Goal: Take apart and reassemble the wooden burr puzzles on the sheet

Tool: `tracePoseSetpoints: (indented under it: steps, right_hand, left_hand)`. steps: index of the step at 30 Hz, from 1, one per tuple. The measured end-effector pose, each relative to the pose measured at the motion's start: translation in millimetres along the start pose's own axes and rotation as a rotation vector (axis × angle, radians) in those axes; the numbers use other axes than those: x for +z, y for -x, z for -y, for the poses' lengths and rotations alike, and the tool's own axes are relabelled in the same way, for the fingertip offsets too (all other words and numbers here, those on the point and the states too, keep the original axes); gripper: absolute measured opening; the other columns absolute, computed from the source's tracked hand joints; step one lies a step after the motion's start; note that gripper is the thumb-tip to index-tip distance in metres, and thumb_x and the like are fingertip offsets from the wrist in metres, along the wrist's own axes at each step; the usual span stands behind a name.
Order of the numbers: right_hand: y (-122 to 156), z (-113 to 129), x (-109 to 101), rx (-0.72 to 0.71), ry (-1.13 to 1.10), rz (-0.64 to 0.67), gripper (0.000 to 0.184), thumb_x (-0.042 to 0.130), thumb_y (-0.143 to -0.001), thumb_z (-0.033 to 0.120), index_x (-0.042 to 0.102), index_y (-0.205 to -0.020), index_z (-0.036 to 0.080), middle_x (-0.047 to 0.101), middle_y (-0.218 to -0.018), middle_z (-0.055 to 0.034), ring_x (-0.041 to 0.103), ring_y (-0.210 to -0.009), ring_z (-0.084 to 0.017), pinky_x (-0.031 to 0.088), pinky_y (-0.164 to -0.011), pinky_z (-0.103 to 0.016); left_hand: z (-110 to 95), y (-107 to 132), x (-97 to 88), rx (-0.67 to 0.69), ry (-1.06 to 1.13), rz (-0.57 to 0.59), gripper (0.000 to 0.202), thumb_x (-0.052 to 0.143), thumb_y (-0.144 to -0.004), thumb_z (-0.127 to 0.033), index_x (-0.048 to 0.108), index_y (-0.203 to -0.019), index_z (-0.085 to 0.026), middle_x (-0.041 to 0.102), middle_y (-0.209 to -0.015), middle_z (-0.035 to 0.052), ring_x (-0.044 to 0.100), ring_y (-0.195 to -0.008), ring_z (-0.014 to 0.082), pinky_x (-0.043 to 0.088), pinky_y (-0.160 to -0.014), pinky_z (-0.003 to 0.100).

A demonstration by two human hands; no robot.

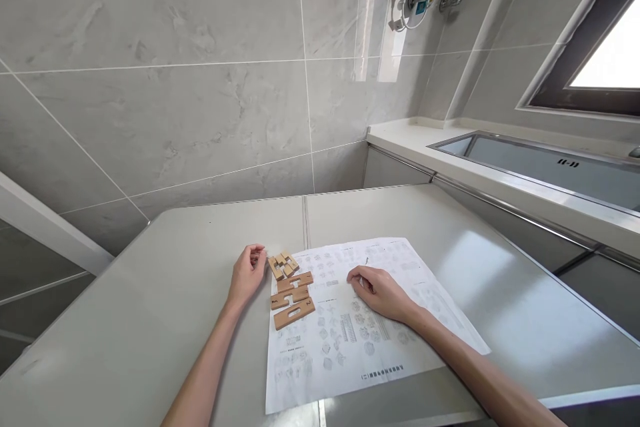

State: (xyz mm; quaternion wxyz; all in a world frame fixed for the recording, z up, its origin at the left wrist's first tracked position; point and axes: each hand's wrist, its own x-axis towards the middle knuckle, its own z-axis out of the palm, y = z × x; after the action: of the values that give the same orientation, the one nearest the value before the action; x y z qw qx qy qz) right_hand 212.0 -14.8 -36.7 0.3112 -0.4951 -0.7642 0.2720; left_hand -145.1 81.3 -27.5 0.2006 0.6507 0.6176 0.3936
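Note:
My left hand (pixel 248 275) rests on the table just left of the wooden pieces, fingers curled in and nothing visible in them. Beside its fingertips lies a cluster of small notched light-wood puzzle pieces (pixel 283 265). Below them three flat wooden plates with cut-out slots (pixel 295 313) lie in a row, with dark marks on them. They overlap the left edge of a large printed sheet (pixel 350 347) covered in small diagrams. My right hand (pixel 377 288) lies on the sheet, its fingers bent and closed, apart from the wooden pieces. I see nothing in it.
The pale table (pixel 125 320) has a seam down its middle and stands near a grey tiled wall (pixel 210 113). To the right run a white counter (pixel 400 135) and a metal sink (pixel 530 160). Sockets and pipes (pixel 417 0) hang at the back corner, near a window (pixel 610 53).

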Motion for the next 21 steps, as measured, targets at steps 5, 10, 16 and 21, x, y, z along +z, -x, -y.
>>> tracePoseSetpoints:
  steps: [5,10,16,21]
  right_hand:
    - [-0.2,-1.2,0.9,0.018,-0.006,0.020,0.020,0.046,-0.103,0.027,0.066,-0.105,0.025,0.055,-0.066,0.0041,0.052,-0.059,-0.017,0.044,-0.064,-0.030]
    - [-0.2,-1.6,1.6,0.012,-0.011,0.014,0.018,0.047,-0.103,0.025,0.065,-0.104,0.025,0.054,-0.066,0.0043,0.052,-0.059,-0.017,0.043,-0.063,-0.029]
    - [0.8,-2.4,2.0,-0.006,0.009,0.017,0.019,0.047,-0.104,0.027,0.066,-0.105,0.026,0.046,-0.061,0.0061,0.048,-0.055,-0.017,0.039,-0.059,-0.028]
    - [0.1,-3.0,3.4,0.004,0.017,0.021,0.019,0.046,-0.103,0.028,0.065,-0.103,0.027,0.039,-0.059,0.0066,0.044,-0.052,-0.017,0.038,-0.058,-0.028]
  left_hand:
    - [2.5,3.0,3.6,0.053,-0.034,0.030,0.029,0.049,-0.099,-0.049,0.062,-0.111,-0.025,0.076,-0.113,0.0087,0.072,-0.099,0.0272,0.057,-0.087,0.040]
    - [3.7,3.5,4.0,0.082,-0.074,0.027,0.024,0.044,-0.101,-0.038,0.060,-0.112,-0.025,0.074,-0.115,0.0100,0.071,-0.107,0.0288,0.056,-0.095,0.044]
    - [7.1,2.6,5.7,0.145,-0.108,0.013,0.023,0.039,-0.100,-0.030,0.059,-0.111,-0.024,0.070,-0.119,0.0111,0.066,-0.117,0.0297,0.052,-0.105,0.048]
    - [9.5,2.2,6.9,0.185,-0.116,0.008,0.023,0.040,-0.099,-0.027,0.059,-0.110,-0.025,0.070,-0.114,0.0111,0.067,-0.112,0.0302,0.053,-0.102,0.050]
